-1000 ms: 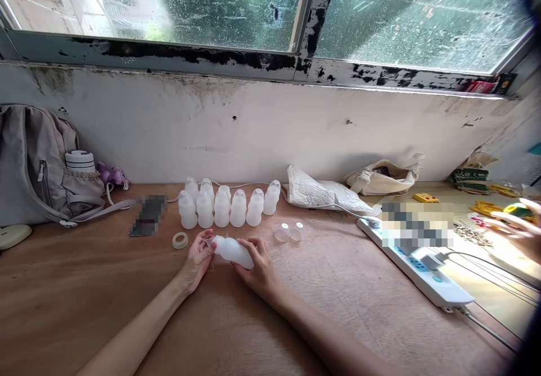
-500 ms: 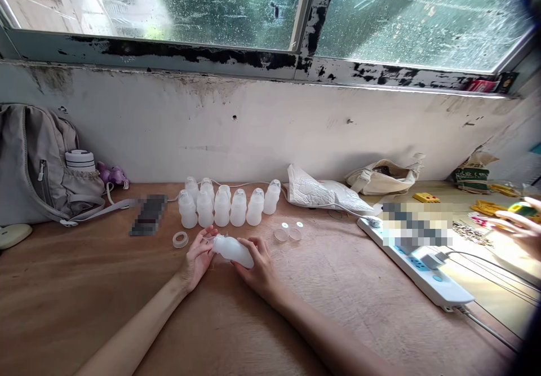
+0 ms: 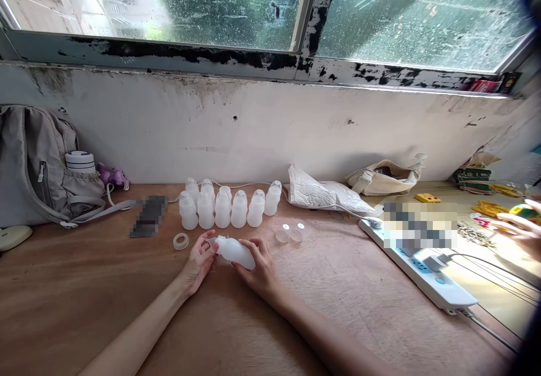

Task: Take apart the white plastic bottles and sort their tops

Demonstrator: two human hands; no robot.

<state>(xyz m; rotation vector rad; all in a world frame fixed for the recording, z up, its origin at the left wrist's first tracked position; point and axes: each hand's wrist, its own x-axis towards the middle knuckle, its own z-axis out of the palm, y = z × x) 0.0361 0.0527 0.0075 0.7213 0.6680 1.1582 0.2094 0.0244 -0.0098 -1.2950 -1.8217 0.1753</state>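
A frosted white baby bottle (image 3: 236, 253) is held tilted on its side just above the table, neck to the left. My right hand (image 3: 258, 264) is closed around its base end. At the neck, the fingers of my left hand (image 3: 200, 264) pinch a small clear piece (image 3: 209, 242), which looks like a teat or cap; its exact shape is partly hidden. Left of that hand lies a pale ring (image 3: 181, 241). Behind my hands stand several similar bottles (image 3: 223, 209) in rows, upright with clear tops. Two clear round pieces (image 3: 289, 234) lie to the right.
A grey backpack (image 3: 38, 167) and a blurred dark object (image 3: 149, 216) are at left. White packaging (image 3: 325, 191) and a beige bag (image 3: 384, 177) sit along the wall. A power strip (image 3: 422, 274) with cords crosses the right side. Another person's hand (image 3: 522, 226) is at far right.
My left hand has shifted slightly at the bottle's neck, its thumb now against the neck. The bottle and right hand have barely moved.
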